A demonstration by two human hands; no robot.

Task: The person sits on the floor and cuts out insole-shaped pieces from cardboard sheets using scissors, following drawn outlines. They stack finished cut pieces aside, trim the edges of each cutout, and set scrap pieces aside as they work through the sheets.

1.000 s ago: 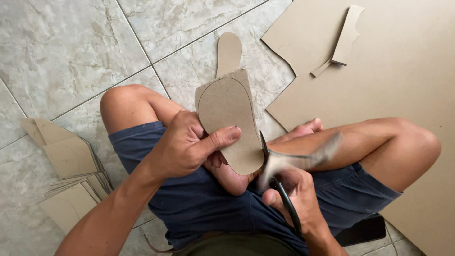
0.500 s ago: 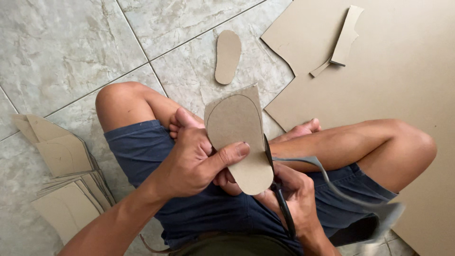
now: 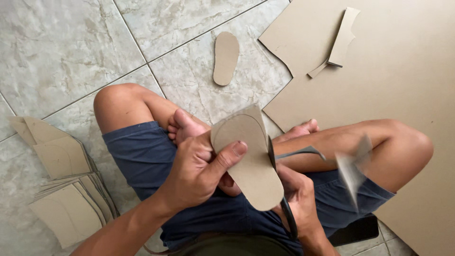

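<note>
Dark navy-blue cloth shorts [image 3: 142,151] are worn, reaching to just above the knees, with soft creases seen across both thighs. A strip of olive-green fabric [image 3: 232,244] is seen at six o'clock in the view, at the waist. Both legs are left bare below the shorts, and both feet are bare, toes visible near the centre. No sleeves are seen on the forearms; they are bare up to the edge of the view. No rings, watch or bands are seen on the left hand [image 3: 199,175] or the right hand [image 3: 298,199].
</note>
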